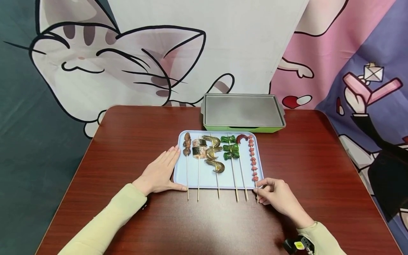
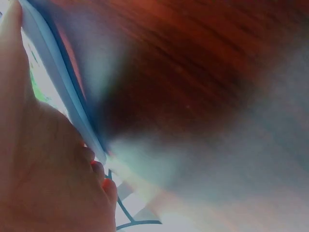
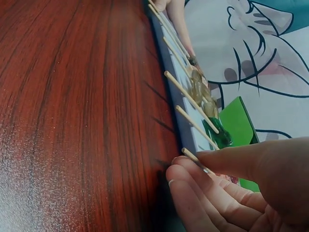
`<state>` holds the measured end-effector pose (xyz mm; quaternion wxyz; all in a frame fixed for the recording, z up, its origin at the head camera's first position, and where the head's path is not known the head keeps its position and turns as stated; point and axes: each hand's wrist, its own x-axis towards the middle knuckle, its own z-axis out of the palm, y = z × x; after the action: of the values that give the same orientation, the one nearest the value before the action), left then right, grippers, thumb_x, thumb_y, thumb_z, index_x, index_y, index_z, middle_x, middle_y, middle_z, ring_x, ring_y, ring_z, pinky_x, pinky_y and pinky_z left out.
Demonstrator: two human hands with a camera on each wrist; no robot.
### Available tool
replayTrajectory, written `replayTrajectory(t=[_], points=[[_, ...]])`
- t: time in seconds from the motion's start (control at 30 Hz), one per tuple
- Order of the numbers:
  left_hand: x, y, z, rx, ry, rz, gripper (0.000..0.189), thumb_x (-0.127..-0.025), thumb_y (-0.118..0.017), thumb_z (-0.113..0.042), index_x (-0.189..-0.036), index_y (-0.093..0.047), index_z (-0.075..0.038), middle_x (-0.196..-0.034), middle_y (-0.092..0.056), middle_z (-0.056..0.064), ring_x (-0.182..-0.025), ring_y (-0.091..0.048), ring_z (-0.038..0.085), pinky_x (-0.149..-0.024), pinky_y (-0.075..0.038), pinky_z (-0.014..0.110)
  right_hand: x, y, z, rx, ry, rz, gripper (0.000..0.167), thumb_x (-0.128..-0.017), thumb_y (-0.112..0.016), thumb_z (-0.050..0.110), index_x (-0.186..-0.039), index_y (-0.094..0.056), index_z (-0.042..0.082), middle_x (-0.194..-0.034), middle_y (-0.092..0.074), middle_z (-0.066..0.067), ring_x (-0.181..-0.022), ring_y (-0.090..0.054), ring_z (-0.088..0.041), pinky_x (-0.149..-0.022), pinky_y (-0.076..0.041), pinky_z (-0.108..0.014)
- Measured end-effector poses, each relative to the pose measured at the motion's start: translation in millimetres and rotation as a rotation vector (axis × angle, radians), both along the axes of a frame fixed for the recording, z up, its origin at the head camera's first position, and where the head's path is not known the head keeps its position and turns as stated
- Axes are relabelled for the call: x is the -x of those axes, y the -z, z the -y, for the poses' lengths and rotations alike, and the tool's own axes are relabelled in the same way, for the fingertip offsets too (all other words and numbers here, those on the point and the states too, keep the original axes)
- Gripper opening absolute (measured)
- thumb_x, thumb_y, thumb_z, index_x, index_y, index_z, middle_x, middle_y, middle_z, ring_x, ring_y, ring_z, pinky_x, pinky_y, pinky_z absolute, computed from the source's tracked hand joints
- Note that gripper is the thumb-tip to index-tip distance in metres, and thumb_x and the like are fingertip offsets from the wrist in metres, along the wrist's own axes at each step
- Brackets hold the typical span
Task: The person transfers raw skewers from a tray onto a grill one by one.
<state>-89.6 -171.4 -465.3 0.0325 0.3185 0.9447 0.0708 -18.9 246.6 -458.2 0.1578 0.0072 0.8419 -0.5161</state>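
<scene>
A pale blue tray [image 1: 208, 180] lies on the table with several food skewers side by side, their bare stick ends jutting past its front rim. My left hand [image 1: 160, 171] rests along the tray's left side, fingers straight, thumb stretched along the front left corner. Closest to it is a skewer of brown meat pieces [image 1: 187, 145]. At the front right corner my right hand [image 1: 277, 194] pinches the stick of a skewer of small red pieces [image 1: 253, 159] between thumb and fingers. Between these lie skewers of fish chunks [image 1: 199, 148], shrimp [image 1: 215, 165], green rolled vegetables [image 1: 231, 147] and a dark red curled tentacle [image 1: 241, 137].
Behind the tray, at the table's back edge, stands a green electric grill [image 1: 245, 109] with a flat grey plate. The brown wooden table [image 1: 197, 226] reaches around the tray on all sides. Cartoon-printed cloth [image 1: 248, 42] hangs behind the table.
</scene>
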Motion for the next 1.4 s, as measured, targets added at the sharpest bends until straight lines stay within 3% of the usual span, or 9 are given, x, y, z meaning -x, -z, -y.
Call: replayTrajectory(t=[0.3,0.63,0.97,1.17,1.4], points=[[0.2,1.3,0.1,0.001,-0.005,0.015,0.128,-0.076,-0.062,-0.084,-0.156,-0.026,0.010,-0.165,-0.019,0.023,-0.151,-0.021,0.036,-0.122,-0.020,0.045,-1.1,-3.9,-8,0.117,-0.002,0.040,0.026,-0.094,-0.070,-0.002,-0.113,-0.060,-0.016,-0.076,-0.070,-0.017,-0.063,-0.070,-0.026,-0.059,-0.062,-0.037],[5.8,11.0,5.9,0.011,0.010,0.005,0.128,-0.078,-0.049,-0.090,-0.158,-0.024,0.007,-0.166,-0.017,0.022,-0.152,-0.017,0.034,-0.122,-0.018,0.045,-4.9,-15.4,-17,0.124,-0.027,-0.002,0.026,-0.093,-0.071,-0.003,-0.111,-0.059,-0.016,-0.079,-0.070,-0.019,-0.062,-0.069,-0.022,-0.059,-0.062,-0.036],[3.7,8.1,4.4,-0.008,0.007,-0.002,0.127,-0.078,-0.055,-0.088,-0.157,-0.027,0.008,-0.165,-0.020,0.023,-0.151,-0.020,0.035,-0.122,-0.020,0.046,-6.6,-35.1,-20,0.056,0.000,-0.098,0.017,-0.092,-0.069,-0.006,-0.108,-0.064,-0.012,-0.080,-0.070,-0.018,-0.063,-0.069,-0.022,-0.058,-0.062,-0.036],[2.6,5.5,3.8,-0.003,0.010,-0.002,0.126,-0.079,-0.057,-0.086,-0.156,-0.027,0.009,-0.164,-0.020,0.024,-0.151,-0.020,0.036,-0.122,-0.019,0.046,5.7,-45.9,-25,-0.004,0.005,-0.220,0.016,-0.092,-0.068,-0.007,-0.107,-0.065,-0.012,-0.081,-0.071,-0.020,-0.062,-0.070,-0.020,-0.057,-0.061,-0.035],[2.2,5.3,4.7,-0.007,0.013,-0.013,0.126,-0.079,-0.057,-0.086,-0.156,-0.027,0.009,-0.164,-0.021,0.024,-0.151,-0.021,0.036,-0.122,-0.018,0.047,37.5,-56.5,-38,-0.107,0.038,-0.318,0.018,-0.093,-0.071,0.001,-0.109,-0.069,-0.006,-0.082,-0.074,-0.013,-0.063,-0.071,-0.018,-0.059,-0.060,-0.030]])
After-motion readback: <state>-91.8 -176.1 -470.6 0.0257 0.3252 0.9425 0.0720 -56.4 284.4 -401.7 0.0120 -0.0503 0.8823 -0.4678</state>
